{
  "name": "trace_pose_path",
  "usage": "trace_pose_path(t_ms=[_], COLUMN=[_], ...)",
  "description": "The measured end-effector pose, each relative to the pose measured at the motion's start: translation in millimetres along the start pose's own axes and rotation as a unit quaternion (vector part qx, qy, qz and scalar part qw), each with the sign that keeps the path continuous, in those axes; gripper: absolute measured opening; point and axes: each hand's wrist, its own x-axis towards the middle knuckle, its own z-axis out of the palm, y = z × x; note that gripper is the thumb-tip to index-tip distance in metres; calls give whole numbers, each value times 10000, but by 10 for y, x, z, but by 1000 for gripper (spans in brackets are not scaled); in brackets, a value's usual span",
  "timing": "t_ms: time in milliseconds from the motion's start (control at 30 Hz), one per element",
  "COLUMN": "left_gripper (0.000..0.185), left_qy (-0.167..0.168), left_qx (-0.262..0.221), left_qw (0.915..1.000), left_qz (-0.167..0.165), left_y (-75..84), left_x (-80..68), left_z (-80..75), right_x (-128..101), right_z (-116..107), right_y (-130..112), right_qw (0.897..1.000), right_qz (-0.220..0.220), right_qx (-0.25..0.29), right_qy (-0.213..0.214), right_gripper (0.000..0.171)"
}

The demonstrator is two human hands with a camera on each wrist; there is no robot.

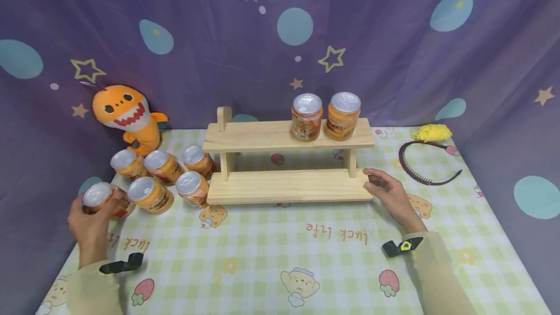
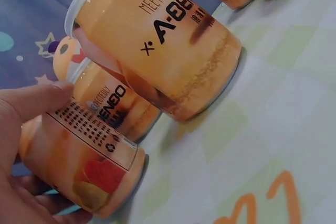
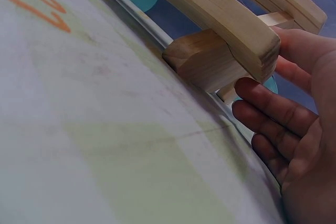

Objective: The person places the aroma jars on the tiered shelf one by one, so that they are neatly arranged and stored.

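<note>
My left hand (image 1: 92, 220) grips an orange fruit jar (image 1: 98, 194) with a silver lid at the far left, thumb on one side and fingers round the other. In the left wrist view this jar (image 2: 92, 169) tilts beside another fruit jar (image 2: 163, 40). Several similar jars (image 1: 150, 196) stand close together left of a two-tier wooden shelf (image 1: 280, 186). Two more jars, one left (image 1: 307, 120) and one right (image 1: 343, 118), stand on its upper board. My right hand (image 1: 391, 198) holds the right end of the lower board, its lower fingers (image 3: 273, 106) beneath the board's edge.
An orange shark plush (image 1: 131, 115) leans at the back left behind the jars. A dark toothed headband (image 1: 413, 166) and a yellow yarn bundle (image 1: 432, 132) lie at the back right. Patterned curtain (image 1: 262, 62) surrounds the checked tablecloth (image 1: 245, 266).
</note>
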Motion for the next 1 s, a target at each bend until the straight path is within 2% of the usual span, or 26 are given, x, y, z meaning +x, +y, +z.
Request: trace_pose_path(t_ms=[100, 233, 500, 800, 900, 1000], left_gripper=[68, 65, 67, 59, 57, 56], left_qy=[63, 147, 279, 468, 562, 580], left_qx=[-886, -1397, -1778, -2123, -2346, -2686], left_qw=[9960, 9901, 9835, 9761, 9702, 9608], left_qz=[-25, 19, -190, 64, 214, 369], left_y=[-27, -46, -25, 129, 227, 340], left_x=[15, 25, 26, -20, -46, -82], left_z=[10, 20, -20, -125, -163, -190], right_x=[3, -1, -5, 1, 1, 2], right_z=[0, 3, 8, 7, 6, 7], right_y=[-5, -7, -22, -16, -18, -22], right_qw=[10000, 9999, 9997, 9999, 9999, 9999], right_qz=[20, 75, 139, 90, 75, 87], right_qx=[-69, -93, -200, -82, -56, -80], right_qy=[18, 30, 37, 40, 39, 36], right_gripper=[41, 41, 42, 42, 42, 42])
